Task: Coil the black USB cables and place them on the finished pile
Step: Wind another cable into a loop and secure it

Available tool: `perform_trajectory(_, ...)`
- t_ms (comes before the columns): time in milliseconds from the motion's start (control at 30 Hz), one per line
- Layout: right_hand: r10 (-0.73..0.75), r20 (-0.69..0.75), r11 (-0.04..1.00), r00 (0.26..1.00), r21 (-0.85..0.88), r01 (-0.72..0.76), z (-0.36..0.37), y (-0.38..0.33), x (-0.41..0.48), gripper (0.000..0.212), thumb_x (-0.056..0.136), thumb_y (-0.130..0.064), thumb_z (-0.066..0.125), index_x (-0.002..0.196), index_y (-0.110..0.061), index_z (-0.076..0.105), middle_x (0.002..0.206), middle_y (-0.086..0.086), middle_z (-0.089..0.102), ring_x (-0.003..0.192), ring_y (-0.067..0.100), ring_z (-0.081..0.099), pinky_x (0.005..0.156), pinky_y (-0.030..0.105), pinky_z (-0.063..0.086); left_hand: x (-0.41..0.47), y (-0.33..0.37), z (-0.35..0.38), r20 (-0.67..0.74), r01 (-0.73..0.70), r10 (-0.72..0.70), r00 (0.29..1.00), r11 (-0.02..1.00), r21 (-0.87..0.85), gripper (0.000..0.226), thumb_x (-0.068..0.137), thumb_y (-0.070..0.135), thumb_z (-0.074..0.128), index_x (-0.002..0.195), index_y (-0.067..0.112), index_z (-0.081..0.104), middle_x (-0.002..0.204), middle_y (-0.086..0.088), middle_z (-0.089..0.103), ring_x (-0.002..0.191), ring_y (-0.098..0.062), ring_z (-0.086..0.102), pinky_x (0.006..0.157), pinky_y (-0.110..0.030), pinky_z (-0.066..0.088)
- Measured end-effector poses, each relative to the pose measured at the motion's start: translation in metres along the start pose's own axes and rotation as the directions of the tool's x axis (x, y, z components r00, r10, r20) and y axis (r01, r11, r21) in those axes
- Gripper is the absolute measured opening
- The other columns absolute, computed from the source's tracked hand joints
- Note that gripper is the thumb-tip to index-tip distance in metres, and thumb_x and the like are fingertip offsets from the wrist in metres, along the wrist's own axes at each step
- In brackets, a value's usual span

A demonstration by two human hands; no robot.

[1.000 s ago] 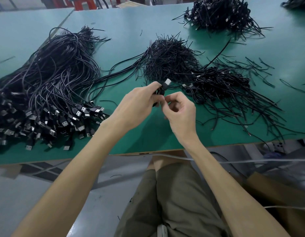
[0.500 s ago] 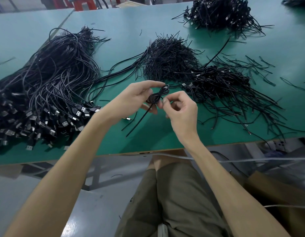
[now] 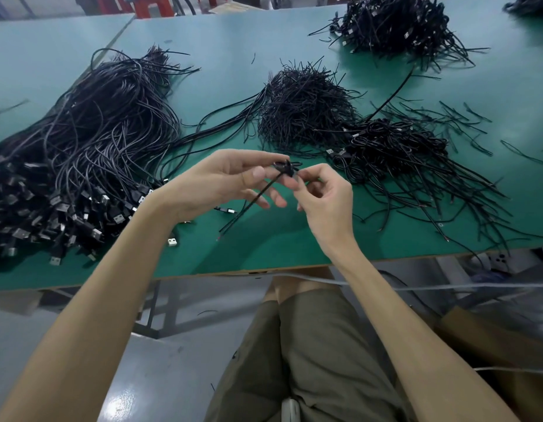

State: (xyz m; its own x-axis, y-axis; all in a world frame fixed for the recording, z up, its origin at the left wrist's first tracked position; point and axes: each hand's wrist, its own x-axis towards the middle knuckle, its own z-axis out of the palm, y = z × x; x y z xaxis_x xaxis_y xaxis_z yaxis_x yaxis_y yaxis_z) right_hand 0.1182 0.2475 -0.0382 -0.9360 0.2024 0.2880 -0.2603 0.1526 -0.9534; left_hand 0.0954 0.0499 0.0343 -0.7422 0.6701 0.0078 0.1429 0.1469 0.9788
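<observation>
Nearest to the camera, the person's olive shorts (image 3: 309, 360) filled the bottom of the view, and both forearms reached up from the lower corners. Under the desk (image 3: 264, 251) the floor was blurred and hard to read.

Just above the near edge of the desk, the left grip (image 3: 221, 181) pinched a small black USB cable (image 3: 283, 169) between thumb and forefinger. The right grip (image 3: 325, 202), with its fingers curled, met the same cable from the other side. Its own fingers hid how exactly it held. The cable was wound in a tight little knot of loops in the air between the two grips. One straight tail of it hung down and to the left, in front of the left palm, and its end was near the desk surface. The plug of this cable could not be made out.

A single loose plug (image 3: 172, 241) lay on the desk beside the left forearm. To the left, a big heap of uncoiled cables (image 3: 81, 141) ran out of the frame, with the plugs towards the near edge. To the right of the grips lay the finished pile (image 3: 395, 147) of coiled cables, with many thin ends spreading out. Between them, farther back, was a heap of short black wires (image 3: 303, 111). At the far side a further pile (image 3: 392, 22) was cut off by the top edge.
</observation>
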Motion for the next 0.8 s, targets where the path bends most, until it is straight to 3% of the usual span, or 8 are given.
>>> perform_trajectory(100, -0.008, 0.025, 1.000, 1.000, -0.016, 0.008, 0.000, -0.001, 0.000, 0.012, 0.094, -0.014, 0.071, 0.087, -0.007, 0.064, 0.056, -0.002, 0.059, 0.046, 0.012, 0.053, 0.050, 0.025, 0.040, 0.005, -0.004, 0.005, -0.120, -0.033, 0.035, 0.992, 0.999, 0.017, 0.035, 0.102, 0.002, 0.051, 0.137, -0.003, 0.056, 0.110, -0.015, 0.074, 0.089, -0.028, 0.073, 0.089, -0.044, 0.056)
perform_trajectory(200, 0.001, 0.026, 1.000, 1.000, -0.012, -0.001, -0.001, 0.000, -0.002, 0.010, 0.092, -0.011, 0.070, 0.085, -0.009, 0.064, 0.052, -0.006, 0.056, 0.046, 0.012, 0.051, 0.050, 0.028, 0.040, 0.016, -0.012, 0.015, -0.291, -0.031, 0.101, 0.952, 0.971, 0.236, 0.030, 0.096, 0.001, 0.065, 0.125, 0.005, 0.069, 0.097, -0.015, 0.066, 0.074, -0.014, 0.063, 0.072, -0.032, 0.053)
perform_trajectory(267, 0.011, 0.035, 1.000, 0.999, 0.007, -0.011, 0.001, -0.002, -0.003, 0.013, 0.091, -0.013, 0.072, 0.082, -0.013, 0.062, 0.051, -0.005, 0.055, 0.046, 0.013, 0.050, 0.049, 0.030, 0.040, 0.020, -0.015, 0.017, -0.346, -0.008, 0.177, 0.921, 0.899, 0.438, 0.027, 0.091, 0.009, 0.073, 0.118, 0.012, 0.074, 0.106, -0.009, 0.058, 0.087, -0.011, 0.058, 0.074, -0.030, 0.051)
perform_trajectory(333, 0.009, 0.038, 1.000, 0.999, 0.010, -0.009, 0.002, -0.004, -0.002, 0.016, 0.092, -0.016, 0.072, 0.080, -0.017, 0.061, 0.052, -0.005, 0.057, 0.046, 0.014, 0.051, 0.050, 0.029, 0.040, 0.023, -0.016, 0.017, -0.293, -0.041, 0.240, 0.926, 0.832, 0.553, 0.027, 0.093, 0.011, 0.072, 0.119, 0.014, 0.074, 0.121, -0.004, 0.060, 0.109, -0.010, 0.060, 0.087, -0.026, 0.051)
perform_trajectory(433, -0.003, 0.028, 1.000, 1.000, 0.016, 0.002, -0.001, -0.002, 0.000, 0.015, 0.091, -0.013, 0.071, 0.080, -0.015, 0.061, 0.053, -0.007, 0.058, 0.046, 0.014, 0.053, 0.051, 0.028, 0.040, 0.028, -0.016, 0.026, -0.272, -0.024, 0.212, 0.939, 0.828, 0.560, 0.022, 0.101, 0.017, 0.063, 0.118, 0.006, 0.073, 0.112, -0.007, 0.071, 0.104, -0.013, 0.065, 0.091, -0.023, 0.050)
perform_trajectory(567, -0.010, 0.036, 1.000, 0.999, 0.000, 0.010, 0.003, -0.001, -0.002, 0.012, 0.091, -0.011, 0.069, 0.082, -0.013, 0.062, 0.054, -0.004, 0.059, 0.045, 0.015, 0.054, 0.050, 0.028, 0.041, 0.028, -0.020, 0.026, -0.417, 0.159, 0.163, 0.894, 0.755, 0.636, 0.026, 0.103, 0.035, 0.059, 0.099, 0.014, 0.073, 0.082, 0.002, 0.071, 0.072, -0.006, 0.058, 0.067, -0.019, 0.046)
perform_trajectory(733, -0.065, 0.020, 0.996, 0.998, -0.063, 0.067, 0.003, -0.001, -0.003, 0.014, 0.090, -0.010, 0.068, 0.080, -0.017, 0.062, 0.065, 0.000, 0.061, 0.053, 0.023, 0.057, 0.053, 0.027, 0.043, 0.034, -0.011, 0.030, -0.477, 0.275, 0.014, 0.879, 0.802, 0.530, 0.019, 0.101, 0.036, 0.058, 0.098, 0.022, 0.070, 0.066, 0.001, 0.068, 0.049, -0.012, 0.052, 0.054, -0.032, 0.048)
perform_trajectory(800, -0.077, 0.017, 0.993, 0.997, -0.083, 0.079, 0.005, -0.002, -0.003, 0.015, 0.090, -0.010, 0.069, 0.080, -0.019, 0.062, 0.068, 0.001, 0.062, 0.055, 0.026, 0.057, 0.054, 0.027, 0.042, 0.034, -0.007, 0.029, -0.495, 0.301, -0.035, 0.868, 0.830, 0.470, 0.020, 0.103, 0.033, 0.053, 0.105, 0.019, 0.067, 0.070, -0.010, 0.069, 0.049, -0.017, 0.054, 0.057, -0.037, 0.052)
